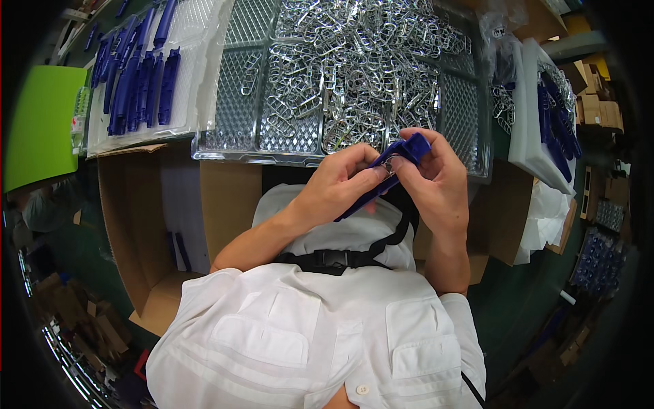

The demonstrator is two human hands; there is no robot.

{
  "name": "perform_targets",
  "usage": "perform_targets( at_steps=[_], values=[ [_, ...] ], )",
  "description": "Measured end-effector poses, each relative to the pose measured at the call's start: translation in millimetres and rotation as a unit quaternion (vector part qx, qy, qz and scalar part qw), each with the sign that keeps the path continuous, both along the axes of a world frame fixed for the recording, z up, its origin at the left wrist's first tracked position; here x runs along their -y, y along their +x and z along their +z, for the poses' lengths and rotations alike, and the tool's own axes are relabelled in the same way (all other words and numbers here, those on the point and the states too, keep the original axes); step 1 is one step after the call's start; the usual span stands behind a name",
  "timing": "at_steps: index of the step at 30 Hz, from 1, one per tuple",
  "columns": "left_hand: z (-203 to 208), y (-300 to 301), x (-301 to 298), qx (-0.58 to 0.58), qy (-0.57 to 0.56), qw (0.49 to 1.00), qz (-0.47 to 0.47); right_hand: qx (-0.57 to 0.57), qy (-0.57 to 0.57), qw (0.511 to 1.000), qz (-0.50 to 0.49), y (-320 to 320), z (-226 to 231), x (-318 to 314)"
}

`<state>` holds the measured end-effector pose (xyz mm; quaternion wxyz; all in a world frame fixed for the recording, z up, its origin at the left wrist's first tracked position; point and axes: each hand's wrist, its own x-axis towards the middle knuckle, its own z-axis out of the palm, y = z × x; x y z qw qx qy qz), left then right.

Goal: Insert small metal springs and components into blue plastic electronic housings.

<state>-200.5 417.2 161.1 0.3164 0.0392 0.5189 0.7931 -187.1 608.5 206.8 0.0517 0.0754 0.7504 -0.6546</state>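
Note:
Both my hands are closed on one long blue plastic part (413,146), held slantwise in front of my chest just off the near edge of the clear tray. My left hand (342,184) grips its middle, with the thumb pressed on it. Around its upper end my right hand (436,176) is wrapped, thumb pushing toward the left thumb. Between the two thumb tips sits a small metal clip (390,164), partly hidden by them. Beyond my hands, a heap of shiny metal wire clips (368,61) fills much of the tray.
The clear compartmented tray (228,102) spans the space ahead. Several blue parts (139,88) lie on a white tray to the left, beside a green panel (41,126). At right, a white foam box (538,129) holds blue parts and clips. An open cardboard box (136,238) stands below left.

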Motion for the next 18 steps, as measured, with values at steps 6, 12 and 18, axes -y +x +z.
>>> perform_targets(
  at_steps=[6, 12, 18],
  values=[
    [1, 0, 5, 0.001, 0.046, 0.998, -0.034, 0.085, -0.137, 0.985, 0.063, -4, 12, -8],
    [0, -1, 3, -0.029, 0.027, 0.999, -0.019, 0.048, -0.131, 0.989, 0.050, -3, 8, -5],
    [0, -2, 1, -0.018, 0.014, 1.000, -0.017, 0.030, -0.040, 0.998, 0.023, 1, 8, 3]
  ],
)
